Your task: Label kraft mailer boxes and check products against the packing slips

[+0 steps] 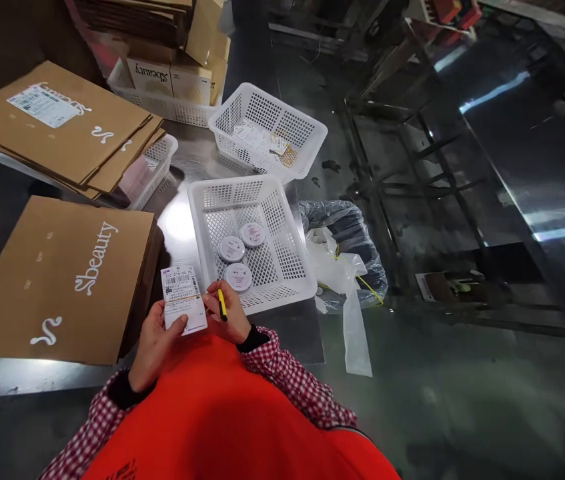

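Observation:
My left hand (155, 343) is closed on the lower left edge of a stack of printed shipping labels (185, 317), thumb on top. Around the stack runs a thin band, which looks like a rubber band. At the stack's right edge, my right hand (229, 313) has its fingers bent round a slim yellow tool with black ends (222, 305); I cannot tell whether it is a pen or a cutter. Its fingertips meet the band's right side. Just beyond sits a white plastic basket (298, 267) holding three round lidded tins (238, 277).
Flat cardboard boxes (57, 280) are stacked at the left, with more (62, 153) behind over a basket. A second white basket (307, 147) holds paper slips. Small cartons (149, 77) fill another basket. A lined bin (367, 260) with paper strips stands right of the metal table (307, 333).

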Available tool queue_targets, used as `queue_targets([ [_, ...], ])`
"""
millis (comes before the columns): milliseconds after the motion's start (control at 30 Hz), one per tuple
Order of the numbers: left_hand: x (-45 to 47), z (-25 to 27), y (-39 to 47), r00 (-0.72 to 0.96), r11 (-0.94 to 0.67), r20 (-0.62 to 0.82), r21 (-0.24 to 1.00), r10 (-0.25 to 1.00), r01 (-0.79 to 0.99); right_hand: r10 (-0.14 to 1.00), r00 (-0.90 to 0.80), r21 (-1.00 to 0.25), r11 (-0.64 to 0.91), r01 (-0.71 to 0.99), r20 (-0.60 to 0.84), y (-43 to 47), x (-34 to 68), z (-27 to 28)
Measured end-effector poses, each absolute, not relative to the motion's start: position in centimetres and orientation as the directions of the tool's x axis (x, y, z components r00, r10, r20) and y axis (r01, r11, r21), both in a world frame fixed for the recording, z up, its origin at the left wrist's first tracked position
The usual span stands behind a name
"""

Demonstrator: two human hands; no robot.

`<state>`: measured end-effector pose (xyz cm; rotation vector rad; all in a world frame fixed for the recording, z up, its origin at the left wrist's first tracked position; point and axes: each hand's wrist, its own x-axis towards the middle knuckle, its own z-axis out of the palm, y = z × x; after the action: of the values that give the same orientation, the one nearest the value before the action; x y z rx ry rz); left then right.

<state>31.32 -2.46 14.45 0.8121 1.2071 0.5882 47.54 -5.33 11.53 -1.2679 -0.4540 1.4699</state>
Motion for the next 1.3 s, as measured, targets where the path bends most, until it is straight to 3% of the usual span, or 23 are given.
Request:
queue_targets([
  [67,31.3,14.7,-2.5,0.265,0.594,-0.578,0.804,0.772,0.021,0.873,0.228,-0.878,-0.348,-0.330,-0.432,-4.8,49.2,10.9],
  [167,31.3,15.1,-2.4,0.264,0.587,-0.571,0.809,0.777,0.022,0.834,0.433,-0.889,-0.437,0.139,-0.343,-3.7,53.1,9.6],
  [267,31.4,15.3,-2.3,0.261,0.587,-0.572,0.809,0.777,0.024,0.788,0.497,-0.592,-0.608,0.529,-0.365,-2.8,56.5,8.6],
  [333,31.4,15.3,-2.3,0.256,0.590,-0.573,0.808,0.779,0.012,0.778,0.452,-0.431,-0.621,0.654,-0.436,-2.5,57.6,8.0],
  [400,31.3,15.3,-2.3,0.249,0.593,-0.574,0.805,0.780,0.001,0.785,0.394,-0.365,-0.586,0.724,-0.478,-2.5,57.7,7.6],
  [833,31.3,15.0,-2.3,0.240,0.594,-0.570,0.804,0.785,-0.032,0.785,0.400,-0.298,-0.570,0.766,-0.472,-2.5,57.0,6.1],
  [1300,31.3,15.2,-2.3,0.243,0.599,-0.576,0.800,0.781,-0.032,0.763,0.406,-0.535,-0.644,0.547,-0.503,-2.6,58.1,5.8],
])
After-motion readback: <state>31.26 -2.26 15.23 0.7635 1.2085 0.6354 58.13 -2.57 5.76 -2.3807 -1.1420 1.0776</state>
